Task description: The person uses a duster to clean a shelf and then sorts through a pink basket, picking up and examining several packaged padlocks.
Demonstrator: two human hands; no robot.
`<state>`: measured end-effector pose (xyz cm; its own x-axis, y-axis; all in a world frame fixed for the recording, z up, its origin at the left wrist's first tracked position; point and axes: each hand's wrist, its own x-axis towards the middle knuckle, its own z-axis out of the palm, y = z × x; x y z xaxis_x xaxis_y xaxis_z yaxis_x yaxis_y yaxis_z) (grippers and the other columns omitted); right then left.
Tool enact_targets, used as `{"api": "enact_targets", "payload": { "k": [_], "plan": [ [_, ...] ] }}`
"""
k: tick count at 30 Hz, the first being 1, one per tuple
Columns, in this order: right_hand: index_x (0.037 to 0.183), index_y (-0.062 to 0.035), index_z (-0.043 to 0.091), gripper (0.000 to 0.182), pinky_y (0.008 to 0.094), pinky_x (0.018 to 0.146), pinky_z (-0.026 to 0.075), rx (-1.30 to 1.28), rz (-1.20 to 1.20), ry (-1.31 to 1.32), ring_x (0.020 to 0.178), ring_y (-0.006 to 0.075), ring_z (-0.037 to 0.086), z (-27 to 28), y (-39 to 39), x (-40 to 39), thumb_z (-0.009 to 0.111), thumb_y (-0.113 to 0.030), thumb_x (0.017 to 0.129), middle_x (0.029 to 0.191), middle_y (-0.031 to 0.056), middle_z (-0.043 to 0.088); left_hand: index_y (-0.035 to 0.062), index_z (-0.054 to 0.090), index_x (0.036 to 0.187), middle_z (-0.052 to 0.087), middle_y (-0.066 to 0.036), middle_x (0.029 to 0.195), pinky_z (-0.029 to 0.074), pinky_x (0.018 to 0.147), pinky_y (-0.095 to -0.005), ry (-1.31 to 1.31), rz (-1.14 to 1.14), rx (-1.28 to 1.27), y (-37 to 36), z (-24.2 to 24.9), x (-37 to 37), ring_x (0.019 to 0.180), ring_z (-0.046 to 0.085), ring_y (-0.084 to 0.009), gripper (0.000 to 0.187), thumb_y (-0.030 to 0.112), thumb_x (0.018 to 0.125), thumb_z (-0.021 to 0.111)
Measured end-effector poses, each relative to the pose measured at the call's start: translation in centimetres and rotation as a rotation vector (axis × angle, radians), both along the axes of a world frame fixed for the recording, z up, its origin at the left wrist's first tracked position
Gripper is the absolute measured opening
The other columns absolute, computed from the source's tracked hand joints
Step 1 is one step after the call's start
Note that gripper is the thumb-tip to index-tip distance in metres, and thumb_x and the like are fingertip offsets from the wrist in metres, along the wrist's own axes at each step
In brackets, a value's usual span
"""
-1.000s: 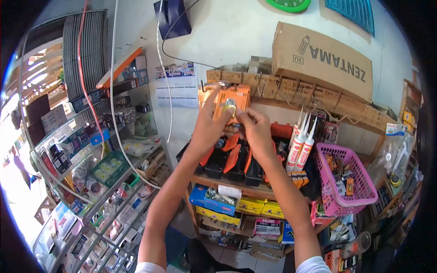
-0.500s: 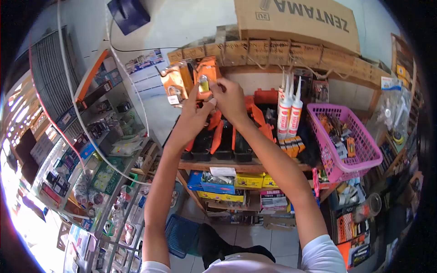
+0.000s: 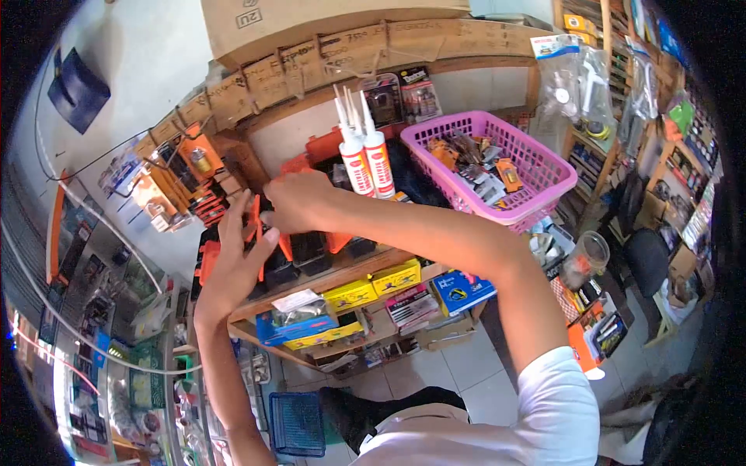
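Observation:
My left hand (image 3: 233, 268) reaches over the black bins with orange flaps, fingers stretched up and thumb apart. An upright orange flap (image 3: 257, 217) stands beside its fingers. My right hand (image 3: 301, 203) is close by on the right, fingers bent inward; what they hold, if anything, is hidden. Below the hands, black bins (image 3: 315, 260) sit on the wooden shelf. Just behind and left, a brass-coloured padlock (image 3: 200, 160) in orange packaging hangs with other packs, including another padlock pack (image 3: 153, 205).
White sealant tubes (image 3: 378, 161) stand right of the bins. Beside them is a pink basket (image 3: 544, 186) of small packs. A wooden beam (image 3: 350, 50) carries a cardboard box (image 3: 311, 17). Underneath lie yellow boxes (image 3: 396, 276) and a blue box (image 3: 465, 291). A blue basket (image 3: 297, 423) is on the floor.
The view has turned right. Both hands have left the hanging padlock pack and come down to the orange flaps of the bins; the padlock still hangs behind.

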<state>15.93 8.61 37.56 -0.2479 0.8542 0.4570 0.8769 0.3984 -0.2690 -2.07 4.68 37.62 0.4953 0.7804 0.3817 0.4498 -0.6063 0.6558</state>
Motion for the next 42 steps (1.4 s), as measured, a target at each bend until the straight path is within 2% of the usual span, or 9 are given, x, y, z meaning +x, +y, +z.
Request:
{"api": "enact_targets", "payload": {
  "k": [4,12,17,22,26,28,32,36,42],
  "plan": [
    [0.11,-0.0107,0.067,0.048,0.0462,0.085,0.05,-0.407,-0.083,-0.222,0.098,0.0341,0.065,0.0,-5.0,8.2,0.06,-0.05,0.084,0.101,0.0186,0.068,0.0067,0.022,0.148,0.019,-0.022,0.15,0.031,0.11,-0.0403,0.009,-0.197,-0.016,-1.5,-1.2,2.0,0.14,0.023,-0.0325,0.075,0.031,0.091,0.063],
    [0.094,-0.0006,0.07,0.053,0.0453,0.081,0.052,-0.36,-0.674,-0.303,0.094,0.0341,0.067,-2.6,-3.1,33.8,0.06,-0.05,0.08,0.095,0.0197,0.069,0.0053,0.021,0.149,0.014,-0.029,0.151,0.018,0.115,-0.0453,0.434,-0.628,0.077,-2.9,-3.5,6.3,0.144,0.006,-0.0417,0.083,0.04,0.088,0.066],
    [0.103,0.0004,0.068,0.063,0.0437,0.081,0.054,-0.811,-0.917,-0.251,0.095,0.0327,0.068,-4.6,-4.7,39.5,0.062,-0.058,0.079,0.105,0.0231,0.067,0.0061,0.02,0.149,0.005,-0.037,0.148,0.026,0.112,-0.0498,0.461,-0.722,-0.081,-3.3,-6.1,8.0,0.136,0.029,-0.0475,0.085,0.064,0.091,0.043],
    [0.124,-0.0019,0.058,0.082,0.0441,0.077,0.057,-1.21,-1.052,0.049,0.088,0.0332,0.069,-13.4,-1.4,48.5,0.056,-0.07,0.079,0.114,0.0238,0.064,0.0049,0.023,0.148,0.005,-0.036,0.149,0.023,0.113,-0.0501,0.576,-0.695,-0.047,-2.8,-10.0,6.8,0.139,0.02,-0.0485,0.084,0.064,0.091,0.043],
    [0.121,-0.0022,0.058,0.068,0.0411,0.067,0.058,-1.004,-0.95,0.004,0.079,0.0297,0.069,-13.1,-1.9,46.8,0.066,-0.055,0.079,0.102,0.0168,0.068,0.0022,0.02,0.148,0.008,-0.029,0.153,0.024,0.112,-0.0486,0.435,-0.723,-0.232,-2.7,-13.0,5.5,0.143,0.012,-0.0413,0.081,0.054,0.093,0.05],
    [0.116,-0.0019,0.06,0.063,0.04,0.062,0.058,-0.991,-0.913,0.037,0.073,0.0277,0.068,-12.4,-1.9,45.9,0.069,-0.052,0.078,0.096,0.0155,0.068,0.0034,0.018,0.149,0.009,-0.021,0.155,0.03,0.11,-0.0462,0.048,-0.94,-0.687,-2.8,-16.2,4.7,0.141,0.022,-0.0362,0.075,0.044,0.096,0.052],
    [0.102,0.0,0.063,0.054,0.0345,0.05,0.053,-0.935,-0.971,-0.003,0.063,0.0203,0.065,-9.1,-3.5,43.8,0.076,-0.045,0.074,0.083,0.0119,0.068,0.0051,0.018,0.149,0.027,-0.012,0.148,0.038,0.103,-0.0425,-0.134,-0.793,-0.985,-5.4,-22.2,5.0,0.133,0.039,-0.0261,0.066,0.034,0.099,0.049],
    [0.1,0.0006,0.064,0.052,0.0304,0.049,0.05,-0.801,-1.012,-0.098,0.063,0.0164,0.063,-4.3,-6.6,39.8,0.075,-0.043,0.075,0.083,0.009,0.068,0.0056,0.025,0.146,0.034,-0.011,0.142,0.041,0.098,-0.042,-0.288,-0.755,-1.197,-7.3,-24.9,5.0,0.128,0.043,-0.023,0.056,0.032,0.101,0.046],
    [0.115,0.0026,0.057,0.04,0.0234,0.053,0.042,-0.271,-0.653,0.309,0.058,0.007,0.053,0.2,-13.5,35.0,0.061,-0.029,0.09,0.07,0.0014,0.061,0.0066,0.035,0.141,0.042,-0.01,0.138,0.04,0.097,-0.0389,-0.429,-0.624,-1.31,-9.2,-26.9,6.0,0.121,0.05,-0.0224,0.048,0.033,0.102,0.043]
  ]
}}
